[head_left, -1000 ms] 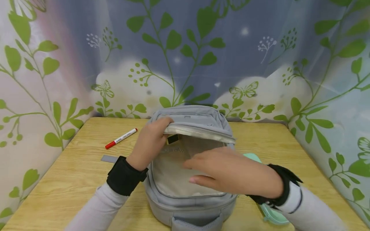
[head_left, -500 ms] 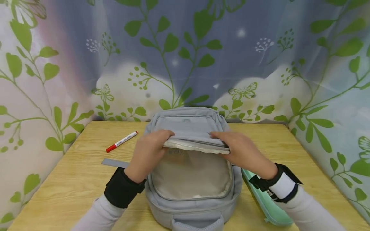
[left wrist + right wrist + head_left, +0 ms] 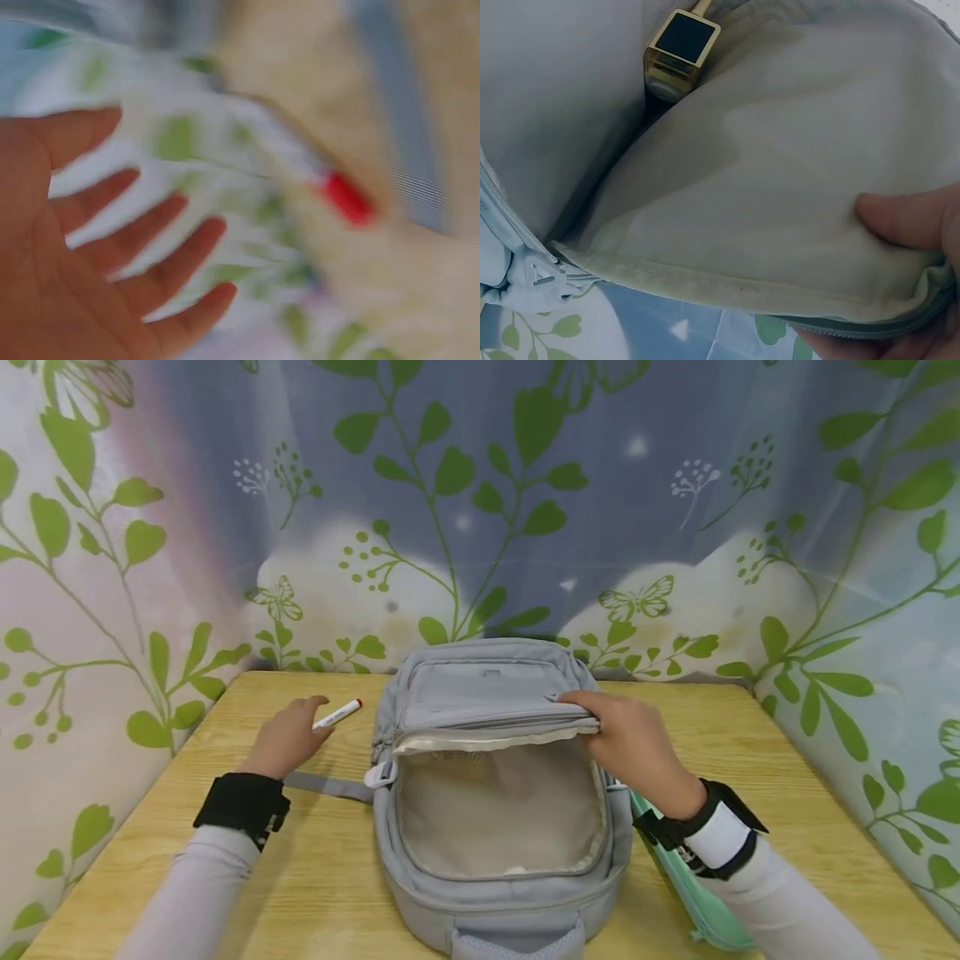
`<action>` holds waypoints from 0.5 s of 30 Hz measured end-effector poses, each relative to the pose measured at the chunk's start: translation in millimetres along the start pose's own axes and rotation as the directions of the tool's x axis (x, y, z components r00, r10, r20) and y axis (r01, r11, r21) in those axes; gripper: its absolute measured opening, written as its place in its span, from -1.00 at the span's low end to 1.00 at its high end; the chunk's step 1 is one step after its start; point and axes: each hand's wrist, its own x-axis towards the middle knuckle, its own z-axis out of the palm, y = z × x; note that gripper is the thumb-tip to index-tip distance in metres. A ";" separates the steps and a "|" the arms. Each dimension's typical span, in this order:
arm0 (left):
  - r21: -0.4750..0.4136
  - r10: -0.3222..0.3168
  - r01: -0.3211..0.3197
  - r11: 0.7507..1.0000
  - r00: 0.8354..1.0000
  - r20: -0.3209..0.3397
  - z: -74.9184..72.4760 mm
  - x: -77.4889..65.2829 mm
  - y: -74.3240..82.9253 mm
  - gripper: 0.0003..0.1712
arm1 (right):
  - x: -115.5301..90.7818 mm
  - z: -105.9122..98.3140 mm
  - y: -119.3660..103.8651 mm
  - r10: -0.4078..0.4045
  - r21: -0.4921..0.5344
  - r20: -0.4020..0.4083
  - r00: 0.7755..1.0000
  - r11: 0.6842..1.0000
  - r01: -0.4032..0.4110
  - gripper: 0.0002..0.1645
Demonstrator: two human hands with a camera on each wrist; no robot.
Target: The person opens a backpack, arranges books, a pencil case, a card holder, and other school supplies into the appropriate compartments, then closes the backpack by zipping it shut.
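A grey backpack (image 3: 502,893) lies unzipped on the table, its front flap (image 3: 480,697) partly raised. My right hand (image 3: 633,747) grips the right edge of that flap; in the right wrist view the thumb (image 3: 904,217) presses the pale lining while the other fingers lie outside. Inside the bag, a small gold-framed object with a black face (image 3: 684,41) shows in the right wrist view. My left hand (image 3: 285,739) is over a white marker with a red cap (image 3: 341,713), hiding the cap in the head view. The left wrist view shows its fingers spread, apart from the marker (image 3: 296,154).
A grey strap (image 3: 330,787) extends left from the backpack across the wooden table (image 3: 322,885). On the right, a mint green zipped case (image 3: 701,897) lies partly under my right forearm. Leaf-patterned curtains (image 3: 480,527) stand behind the table and at both sides.
My right hand moved from over the bag opening to the flap's right edge and stays there. My left hand let go of the flap and moved left to the marker.
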 end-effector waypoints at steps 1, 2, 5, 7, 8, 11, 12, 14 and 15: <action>0.015 -0.065 0.065 0.998 0.998 0.014 5.6 2.3 -12.4 -0.42 | 0.0 0.2 -0.2 0.004 0.004 0.010 1.000 1.000 -0.004 -0.45; 0.027 -0.116 0.115 0.993 0.993 0.031 11.7 4.3 -23.8 -0.42 | -0.1 0.3 -0.5 0.005 0.009 0.020 1.000 1.000 -0.005 -0.46; 0.061 -0.191 0.187 0.981 0.979 0.076 29.0 8.1 -47.6 -0.41 | -1.8 1.0 -0.8 0.013 0.017 0.046 0.999 1.000 -0.014 -0.51; 0.080 -0.193 0.186 0.979 0.977 0.091 40.2 10.7 -55.6 -0.43 | -3.0 1.0 -0.4 0.016 0.019 0.052 0.999 1.000 -0.017 -0.54; 0.092 -0.186 0.178 0.980 0.978 0.094 44.6 11.7 -57.0 -0.45 | -3.3 0.6 -0.4 0.018 0.018 0.054 0.998 1.000 -0.019 -0.54; 0.131 -0.160 0.148 0.980 0.983 0.088 53.7 13.9 -55.5 -0.51 | -3.4 -0.3 0.3 0.023 0.010 0.057 0.998 1.000 -0.024 -0.57; 0.140 -0.156 0.144 0.980 0.984 0.082 55.1 14.4 -54.2 -0.54 | -3.3 -0.8 0.4 0.025 0.007 0.060 0.998 1.000 -0.025 -0.58; 0.161 -0.151 0.137 0.977 0.986 0.075 57.0 15.4 -51.4 -0.59 | -3.1 -1.8 1.2 0.031 0.000 0.065 0.997 1.000 -0.031 -0.58; 0.166 -0.149 0.135 0.977 0.986 0.073 57.6 16.1 -50.2 -0.61 | -3.1 -2.4 1.6 0.032 -0.005 0.066 0.997 0.999 -0.032 -0.59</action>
